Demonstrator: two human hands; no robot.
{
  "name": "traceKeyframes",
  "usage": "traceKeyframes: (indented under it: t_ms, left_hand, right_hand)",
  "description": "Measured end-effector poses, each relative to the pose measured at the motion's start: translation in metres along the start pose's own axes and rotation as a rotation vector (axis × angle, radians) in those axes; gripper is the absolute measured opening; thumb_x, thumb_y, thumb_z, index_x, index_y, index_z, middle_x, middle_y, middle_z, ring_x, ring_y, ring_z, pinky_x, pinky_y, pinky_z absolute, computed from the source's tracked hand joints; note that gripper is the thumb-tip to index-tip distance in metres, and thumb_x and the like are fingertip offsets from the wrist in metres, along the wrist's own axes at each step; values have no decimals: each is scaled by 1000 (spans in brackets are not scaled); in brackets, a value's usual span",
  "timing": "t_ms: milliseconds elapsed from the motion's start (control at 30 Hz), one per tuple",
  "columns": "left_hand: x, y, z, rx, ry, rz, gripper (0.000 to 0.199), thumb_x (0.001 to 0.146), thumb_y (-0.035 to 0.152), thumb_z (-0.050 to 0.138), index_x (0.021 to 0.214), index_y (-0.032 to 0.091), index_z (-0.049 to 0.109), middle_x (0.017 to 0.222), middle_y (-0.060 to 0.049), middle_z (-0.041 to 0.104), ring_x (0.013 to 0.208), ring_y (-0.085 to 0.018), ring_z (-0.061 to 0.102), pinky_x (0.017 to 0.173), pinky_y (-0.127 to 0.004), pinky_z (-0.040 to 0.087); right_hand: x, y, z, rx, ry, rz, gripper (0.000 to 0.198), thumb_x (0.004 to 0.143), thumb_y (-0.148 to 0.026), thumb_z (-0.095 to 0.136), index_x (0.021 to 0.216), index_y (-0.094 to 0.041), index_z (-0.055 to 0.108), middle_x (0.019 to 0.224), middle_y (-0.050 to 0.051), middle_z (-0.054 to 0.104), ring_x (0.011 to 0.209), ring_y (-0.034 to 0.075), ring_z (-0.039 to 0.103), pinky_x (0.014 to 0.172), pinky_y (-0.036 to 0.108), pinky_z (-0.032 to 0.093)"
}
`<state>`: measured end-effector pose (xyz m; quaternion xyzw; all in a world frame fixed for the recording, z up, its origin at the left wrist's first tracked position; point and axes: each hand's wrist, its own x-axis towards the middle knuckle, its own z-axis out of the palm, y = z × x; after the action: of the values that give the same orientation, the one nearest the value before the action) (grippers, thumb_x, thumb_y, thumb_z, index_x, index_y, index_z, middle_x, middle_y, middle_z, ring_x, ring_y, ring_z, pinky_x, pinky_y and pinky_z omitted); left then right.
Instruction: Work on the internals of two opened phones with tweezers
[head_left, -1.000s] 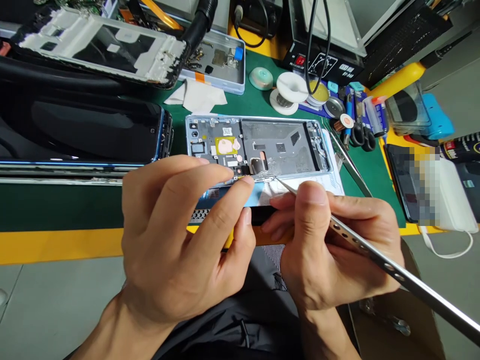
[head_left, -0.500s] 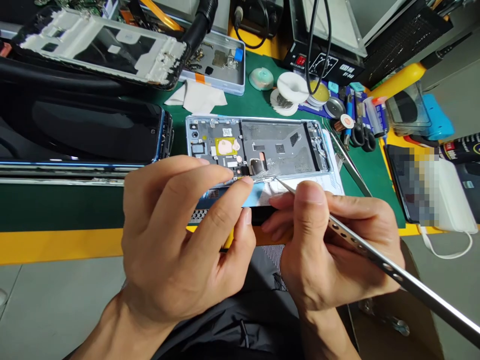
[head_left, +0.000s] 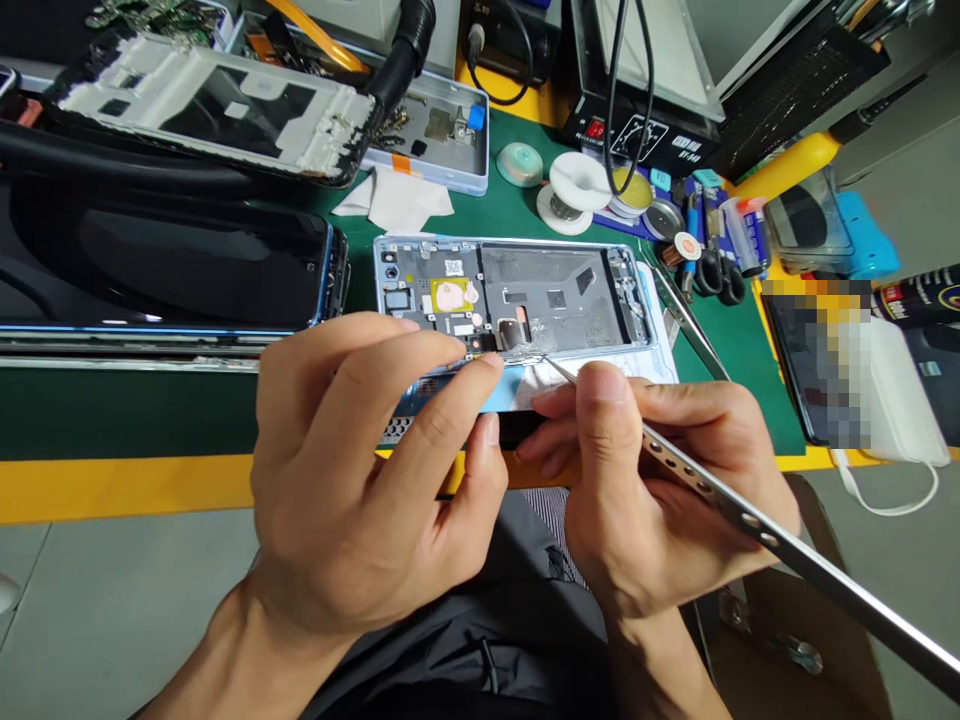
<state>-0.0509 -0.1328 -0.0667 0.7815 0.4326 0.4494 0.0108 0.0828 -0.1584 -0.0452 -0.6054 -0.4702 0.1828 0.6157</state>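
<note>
My left hand (head_left: 375, 470) is bent over the near long edge of an opened phone frame (head_left: 555, 275). Its index and middle fingertips rest at that edge, with the thumb lower on the near side. In my right hand (head_left: 660, 480) is a pair of silver tweezers (head_left: 712, 485) with holes along the body. Their fine tip points at the frame's near edge, close beside a small flex cable (head_left: 514, 335). Whether the tip grips anything is too small to tell. The frame lies with its inside up, over a light blue panel (head_left: 506, 390).
Left lies a dark-screened phone (head_left: 165, 260), under a whitish phone part (head_left: 225, 105) and a black hose (head_left: 409, 45). Behind are a parts tray (head_left: 465, 155), white tissue (head_left: 405, 200) and a solder spool (head_left: 577, 185). Another pair of tweezers (head_left: 694, 325) and scissors (head_left: 720, 275) lie right.
The view has shifted slightly. My right hand and the tweezers sit a little further left, with the tip still at the frame's near edge. My left hand keeps its place on the frame.
</note>
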Motion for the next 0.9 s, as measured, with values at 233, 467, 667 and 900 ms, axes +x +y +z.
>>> traceKeyframes:
  t_ms: [233, 467, 667, 900]
  left_hand:
    - [-2, -1, 0, 8, -8, 6, 51, 67, 17, 66, 118, 22, 69, 111, -16, 72, 105, -42, 62, 86, -67, 45]
    - [-1, -3, -1, 26, -13, 33, 49, 67, 10, 71, 115, 18, 70, 109, -17, 72, 104, -39, 63, 87, -61, 47]
    - [-1, -3, -2, 36, -22, 41, 47, 68, 10, 73, 115, 14, 71, 110, -18, 72, 106, -38, 62, 91, -59, 47]
    - [1, -8, 1, 57, 25, 103, 43, 66, 12, 78, 108, 10, 74, 105, -15, 73, 101, -34, 65, 88, -51, 52]
  right_hand:
    - [-1, 1, 4, 91, 38, 38, 30, 85, -5, 66, 86, -35, 66, 79, -3, 78, 50, 22, 72, 46, 41, 63]
    - [0, 3, 5, 107, 47, 25, 28, 84, -5, 68, 86, -32, 65, 77, -3, 78, 49, 21, 71, 42, 39, 62]
    - [0, 1, 7, 42, 34, 14, 22, 83, -6, 70, 84, -28, 67, 76, -1, 79, 50, 21, 72, 45, 39, 62]
    - [-3, 9, 13, 92, 106, -114, 15, 82, -7, 75, 86, -19, 69, 75, 0, 79, 43, 18, 70, 38, 32, 60]
